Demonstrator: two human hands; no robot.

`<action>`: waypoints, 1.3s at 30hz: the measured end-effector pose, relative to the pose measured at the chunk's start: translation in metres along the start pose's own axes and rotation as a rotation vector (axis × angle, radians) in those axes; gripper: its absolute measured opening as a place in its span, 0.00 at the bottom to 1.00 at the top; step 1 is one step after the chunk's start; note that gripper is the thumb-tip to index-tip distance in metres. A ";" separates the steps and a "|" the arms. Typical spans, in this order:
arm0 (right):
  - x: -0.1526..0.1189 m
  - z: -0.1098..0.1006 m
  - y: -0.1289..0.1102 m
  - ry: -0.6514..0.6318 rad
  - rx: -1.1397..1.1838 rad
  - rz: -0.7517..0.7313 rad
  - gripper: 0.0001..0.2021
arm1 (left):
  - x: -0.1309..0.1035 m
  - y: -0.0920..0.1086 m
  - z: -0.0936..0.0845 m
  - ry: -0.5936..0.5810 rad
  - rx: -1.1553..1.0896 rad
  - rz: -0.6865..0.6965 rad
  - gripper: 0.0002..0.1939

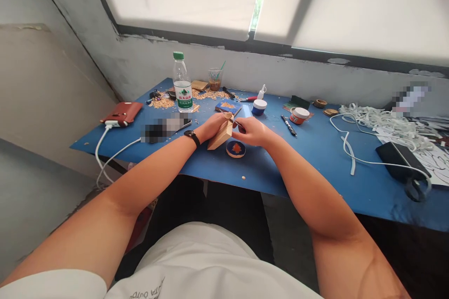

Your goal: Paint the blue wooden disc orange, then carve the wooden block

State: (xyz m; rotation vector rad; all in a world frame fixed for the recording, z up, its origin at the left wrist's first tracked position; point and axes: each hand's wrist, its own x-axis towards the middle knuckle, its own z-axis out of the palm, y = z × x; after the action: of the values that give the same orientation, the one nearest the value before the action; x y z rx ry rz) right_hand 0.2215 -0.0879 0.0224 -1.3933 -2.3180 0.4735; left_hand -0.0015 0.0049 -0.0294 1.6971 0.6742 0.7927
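Observation:
My left hand (214,124), a black watch on its wrist, is wrapped round a pale wooden block (221,138). The block is tilted over the front of the blue table. My right hand (251,131) meets the block from the right, its fingers closed on a slim, dark-handled tool (240,127). The tool's working end is too small to make out. Just below the hands lies a round wooden disc (235,148) painted dark blue with an orange tree shape. Behind them is a blue painted board (226,106) with an orange design.
Wood chips (206,95) surround a water bottle (183,86) and a plastic cup (215,79). Paint jars (259,107) and a black pen (288,126) lie to the right. White cables cross near a black case (400,161). A brown leather pouch (123,113) sits at left.

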 end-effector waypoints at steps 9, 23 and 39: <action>-0.005 -0.003 -0.003 -0.029 0.030 -0.072 0.21 | -0.003 0.000 -0.006 0.000 -0.076 0.088 0.45; -0.007 -0.008 -0.042 -0.115 -0.280 0.089 0.15 | -0.028 0.034 -0.007 -0.039 0.077 0.046 0.78; -0.009 -0.007 -0.050 -0.091 -0.359 0.102 0.20 | -0.024 0.024 -0.005 -0.015 -0.092 0.034 0.66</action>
State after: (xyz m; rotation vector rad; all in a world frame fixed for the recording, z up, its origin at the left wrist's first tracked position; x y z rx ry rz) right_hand 0.1912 -0.1171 0.0510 -1.6909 -2.5044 0.1537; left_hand -0.0193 -0.0165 -0.0094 1.6334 0.5911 0.8223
